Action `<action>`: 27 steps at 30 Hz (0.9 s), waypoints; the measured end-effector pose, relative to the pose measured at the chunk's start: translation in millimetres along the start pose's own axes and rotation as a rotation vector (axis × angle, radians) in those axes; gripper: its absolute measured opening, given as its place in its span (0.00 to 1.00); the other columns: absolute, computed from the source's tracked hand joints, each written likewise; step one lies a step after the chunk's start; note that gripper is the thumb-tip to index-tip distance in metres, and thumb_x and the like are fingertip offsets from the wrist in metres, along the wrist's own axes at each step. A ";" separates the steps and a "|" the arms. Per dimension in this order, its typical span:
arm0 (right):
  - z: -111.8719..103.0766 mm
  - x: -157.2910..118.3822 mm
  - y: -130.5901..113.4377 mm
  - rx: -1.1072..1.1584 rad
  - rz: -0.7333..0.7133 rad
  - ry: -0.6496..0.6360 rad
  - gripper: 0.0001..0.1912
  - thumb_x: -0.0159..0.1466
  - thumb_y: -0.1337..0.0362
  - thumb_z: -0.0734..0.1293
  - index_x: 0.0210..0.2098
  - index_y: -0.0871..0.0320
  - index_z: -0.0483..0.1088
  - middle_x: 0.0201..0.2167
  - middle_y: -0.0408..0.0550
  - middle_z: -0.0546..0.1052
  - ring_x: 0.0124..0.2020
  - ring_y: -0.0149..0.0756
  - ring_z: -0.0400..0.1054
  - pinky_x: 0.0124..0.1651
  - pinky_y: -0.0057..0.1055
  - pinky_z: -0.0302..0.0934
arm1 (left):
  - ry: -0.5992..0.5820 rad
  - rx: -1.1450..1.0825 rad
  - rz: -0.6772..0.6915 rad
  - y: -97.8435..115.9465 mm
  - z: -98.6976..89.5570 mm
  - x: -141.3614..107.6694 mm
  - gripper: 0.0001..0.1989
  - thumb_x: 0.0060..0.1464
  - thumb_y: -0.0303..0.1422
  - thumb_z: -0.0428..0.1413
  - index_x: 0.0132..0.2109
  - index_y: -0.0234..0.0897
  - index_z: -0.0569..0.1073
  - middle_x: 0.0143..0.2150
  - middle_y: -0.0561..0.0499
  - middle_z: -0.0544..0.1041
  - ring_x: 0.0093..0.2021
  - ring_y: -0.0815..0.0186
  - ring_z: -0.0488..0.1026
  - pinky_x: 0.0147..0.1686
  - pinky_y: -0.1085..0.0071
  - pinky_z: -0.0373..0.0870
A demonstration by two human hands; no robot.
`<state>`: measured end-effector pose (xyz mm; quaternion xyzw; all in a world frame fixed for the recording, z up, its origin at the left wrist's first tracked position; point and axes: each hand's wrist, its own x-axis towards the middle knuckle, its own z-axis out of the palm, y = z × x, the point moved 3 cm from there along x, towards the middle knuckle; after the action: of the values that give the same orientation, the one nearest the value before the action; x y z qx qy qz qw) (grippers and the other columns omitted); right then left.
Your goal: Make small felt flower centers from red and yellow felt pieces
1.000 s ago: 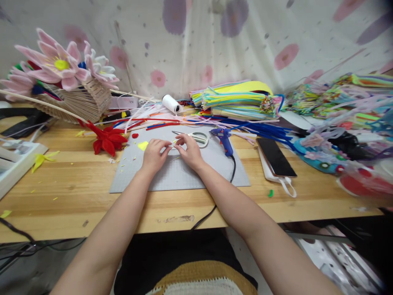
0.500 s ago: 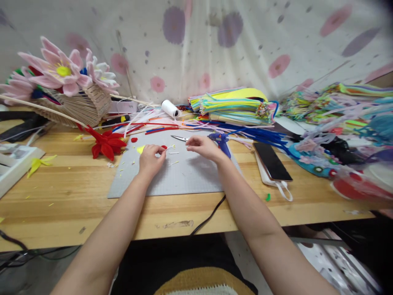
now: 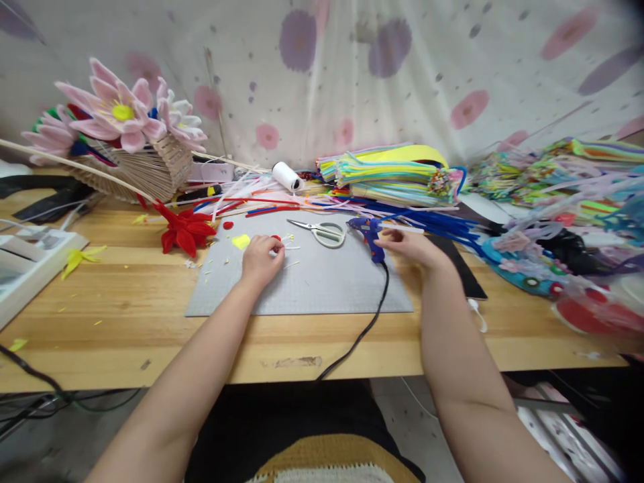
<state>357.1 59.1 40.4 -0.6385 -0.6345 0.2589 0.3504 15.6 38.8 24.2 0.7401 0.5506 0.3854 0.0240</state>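
My left hand [image 3: 263, 260] is closed in a pinch over the grey cutting mat [image 3: 322, 288], holding a small bunch of white stems with yellow tips [image 3: 288, 238]. A small red piece [image 3: 276, 238] shows just behind its fingers. My right hand [image 3: 410, 245] is at the mat's right side, beside the blue glue gun [image 3: 369, 235], its fingers bent near the gun's handle; whether they grip it is unclear. Scissors with pale handles [image 3: 327, 234] lie between the hands. A yellow piece [image 3: 241, 241] rests left of my left hand.
A red flower [image 3: 186, 230] lies left of the mat, with pink flowers [image 3: 121, 114] behind it. Bundled colourful stems [image 3: 387, 171] and a white spool [image 3: 286, 176] sit at the back. A black phone [image 3: 460, 268] is on the right; a black cord [image 3: 359, 335] crosses the front edge.
My right hand has moved right, from over the scissors to beside the glue gun, uncovering the scissors' handles. My left hand still holds the stems. The view has shifted slightly.
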 end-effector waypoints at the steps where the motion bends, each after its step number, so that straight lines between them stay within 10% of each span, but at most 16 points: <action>1: 9.9 3.8 0.6 -0.057 0.002 -0.002 0.16 0.45 0.54 0.73 0.29 0.59 0.72 0.24 0.46 0.71 0.28 0.38 0.65 0.35 0.37 0.61 | -0.005 0.000 0.006 0.4 0.2 -0.2 0.04 0.48 0.28 0.53 0.28 0.40 0.70 0.29 0.50 0.74 0.35 0.62 0.68 0.39 0.65 0.65; 9: 49.5 6.4 -24.6 0.103 0.158 0.261 0.22 0.52 0.47 0.65 0.35 0.61 0.71 0.32 0.53 0.75 0.32 0.38 0.68 0.35 0.34 0.61 | -0.016 -0.003 0.028 1.3 0.7 -0.2 0.04 0.48 0.28 0.53 0.28 0.40 0.70 0.30 0.50 0.75 0.36 0.62 0.68 0.39 0.64 0.65; 17: 92.2 -26.4 -67.7 0.305 0.012 -0.307 0.22 0.51 0.44 0.66 0.23 0.60 0.69 0.15 0.41 0.66 0.16 0.25 0.57 0.21 0.25 0.53 | -0.027 0.012 0.054 4.4 2.4 -0.8 0.04 0.48 0.28 0.53 0.28 0.40 0.70 0.29 0.50 0.75 0.36 0.62 0.69 0.39 0.64 0.65; 27: 106.3 -27.1 -66.3 0.236 0.007 -0.308 0.19 0.51 0.47 0.67 0.25 0.57 0.68 0.16 0.40 0.68 0.15 0.25 0.57 0.19 0.26 0.52 | -0.013 0.014 0.058 3.6 2.3 -0.2 0.04 0.49 0.28 0.53 0.28 0.40 0.70 0.30 0.50 0.75 0.36 0.62 0.68 0.39 0.64 0.64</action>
<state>231.3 41.5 22.9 -0.5479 -0.6436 0.4273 0.3210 19.9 38.1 24.1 0.7584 0.5314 0.3772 0.0114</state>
